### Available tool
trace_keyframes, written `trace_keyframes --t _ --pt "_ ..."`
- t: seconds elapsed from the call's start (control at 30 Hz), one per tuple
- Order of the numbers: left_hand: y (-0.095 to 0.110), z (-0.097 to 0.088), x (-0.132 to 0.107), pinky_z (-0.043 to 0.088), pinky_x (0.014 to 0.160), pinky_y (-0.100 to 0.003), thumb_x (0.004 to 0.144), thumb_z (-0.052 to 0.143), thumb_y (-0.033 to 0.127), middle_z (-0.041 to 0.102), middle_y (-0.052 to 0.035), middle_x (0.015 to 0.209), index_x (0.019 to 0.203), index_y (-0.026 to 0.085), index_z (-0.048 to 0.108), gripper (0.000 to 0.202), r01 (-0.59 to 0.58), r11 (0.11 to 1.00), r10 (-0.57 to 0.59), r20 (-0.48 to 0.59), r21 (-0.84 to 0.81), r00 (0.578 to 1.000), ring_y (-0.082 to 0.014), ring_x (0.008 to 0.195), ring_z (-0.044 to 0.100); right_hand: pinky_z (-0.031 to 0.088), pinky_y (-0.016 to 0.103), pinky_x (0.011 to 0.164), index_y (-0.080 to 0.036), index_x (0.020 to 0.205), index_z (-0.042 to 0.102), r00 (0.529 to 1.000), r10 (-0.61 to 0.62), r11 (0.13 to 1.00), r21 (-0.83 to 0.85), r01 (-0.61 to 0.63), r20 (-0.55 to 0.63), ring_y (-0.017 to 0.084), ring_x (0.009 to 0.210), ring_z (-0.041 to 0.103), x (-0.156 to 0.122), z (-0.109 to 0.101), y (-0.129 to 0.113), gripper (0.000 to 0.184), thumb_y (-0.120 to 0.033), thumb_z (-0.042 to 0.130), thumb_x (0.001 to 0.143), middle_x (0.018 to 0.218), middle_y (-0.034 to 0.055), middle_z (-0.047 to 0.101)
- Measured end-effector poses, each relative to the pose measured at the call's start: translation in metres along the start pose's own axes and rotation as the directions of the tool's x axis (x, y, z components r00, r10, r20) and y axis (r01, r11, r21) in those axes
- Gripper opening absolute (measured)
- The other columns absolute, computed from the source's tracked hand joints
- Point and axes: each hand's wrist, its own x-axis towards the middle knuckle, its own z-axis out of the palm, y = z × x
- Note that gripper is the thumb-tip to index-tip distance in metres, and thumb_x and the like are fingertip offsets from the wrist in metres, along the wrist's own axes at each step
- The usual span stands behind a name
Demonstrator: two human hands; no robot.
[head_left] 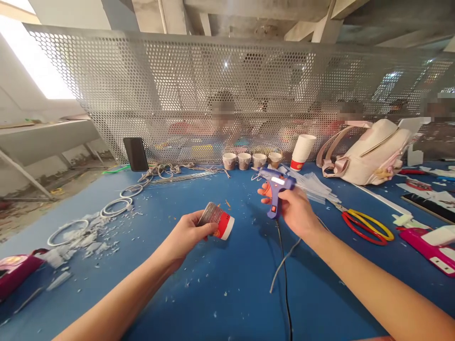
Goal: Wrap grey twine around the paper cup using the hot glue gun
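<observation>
My left hand point(194, 231) is closed around a red and white paper cup point(225, 225), tilted on its side over the blue table. Grey cord is wound round the cup's left part. In my right hand point(296, 210) is a purple glue gun point(276, 185), held by its handle with the nozzle pointing left and the fingers wrapped round the trigger side. The gun's black cable point(283, 265) runs down to the near edge. A loose length of grey cord point(280, 271) hangs or lies beside that cable; I cannot tell where its upper end goes.
Along the back stand several small cups point(244, 161), a stack of paper cups point(303, 150), a black phone point(135, 154) and a pale backpack point(373, 151). Red-and-yellow-handled scissors point(368, 227) and a pink power strip point(426, 250) lie right. White rings point(116, 207) and scraps lie left. A perforated metal screen point(192, 85) rises behind.
</observation>
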Motion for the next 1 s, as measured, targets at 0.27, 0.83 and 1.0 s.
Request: trace_keyframes --t 0.27,0.83,1.0 --pt "-0.005 0.009 -0.002 0.037 0.057 -0.024 0.066 0.065 0.032 0.06 0.0011 0.064 0.073 0.015 0.067 0.019 0.027 1.0 -0.027 0.063 -0.002 0.998 -0.0146 0.061 0.05 0.042 0.022 0.043 -0.014 0.078 0.068 0.922 0.354 0.802 0.457 -0.385 0.155 0.011 0.053 0.055 -0.019 0.011 -0.02 0.012 -0.022 0.064 0.069 0.074 0.0076 0.068" --pt "-0.003 0.015 -0.005 0.047 0.081 -0.029 0.068 0.061 0.02 0.075 -0.0015 0.087 0.088 0.016 0.073 0.024 0.053 0.998 -0.046 0.127 -0.046 0.991 -0.0218 0.086 0.065 0.053 0.023 0.05 -0.025 0.075 0.059 0.964 -0.065 0.905 -0.392 0.166 0.258 0.016 0.059 0.064 -0.086 0.002 0.0 0.014 -0.035 0.058 0.085 0.067 0.0003 0.065" --pt "-0.003 0.018 -0.007 0.048 0.078 -0.029 0.066 0.061 0.018 0.074 -0.0008 0.083 0.088 0.016 0.073 0.026 0.024 1.0 -0.022 0.12 -0.009 0.992 -0.0212 0.082 0.065 0.048 0.023 0.044 -0.025 0.077 0.059 0.95 -0.102 0.861 -0.452 0.232 0.295 0.015 0.049 0.058 -0.084 0.009 -0.009 0.016 -0.037 0.054 0.088 0.06 -0.0019 0.064"
